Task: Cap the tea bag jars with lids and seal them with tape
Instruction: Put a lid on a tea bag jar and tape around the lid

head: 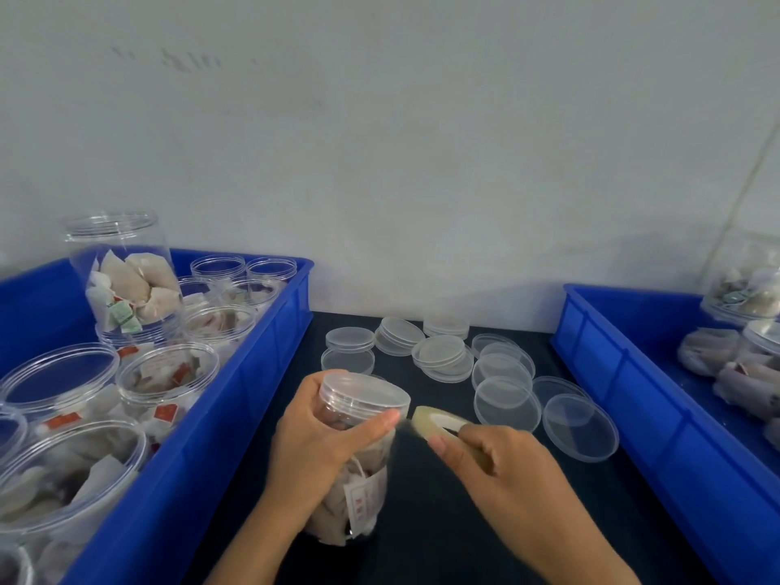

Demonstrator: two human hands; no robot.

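Head view is showing the left hand (314,441) wrapping its fingers and thumb round a capped tea bag jar (354,458) that is standing near the front edge of the dark counter (422,521), between two blue bins. The lid (365,392) is already sitting on the jar, and the left thumb is lying along the seam just under it. The right hand (502,466) is pinching a roll of clear tape (439,424) just beside the jar's right shoulder, and a faint, blurred strip seems to be stretching from the roll toward the thumb. The sealing step appears to be just starting. To do it well, the thumb should be pinning the tape end flat on the joint between lid and jar, the roll should be keeping tension, and the jar should be turning so the strip is bridging both surfaces without wrinkles. Spare lids (441,352) are lying scattered toward the back edge of the counter. The left bin (270,331) is holding uncapped jars of tea bags; the right bin (612,365) is holding jars lying on their sides, though whether they are taped is too blurred to tell. The tape's free end is hard to make out, the jar's base is partly hidden by the left wrist, and both bins are being cut off by the frame.
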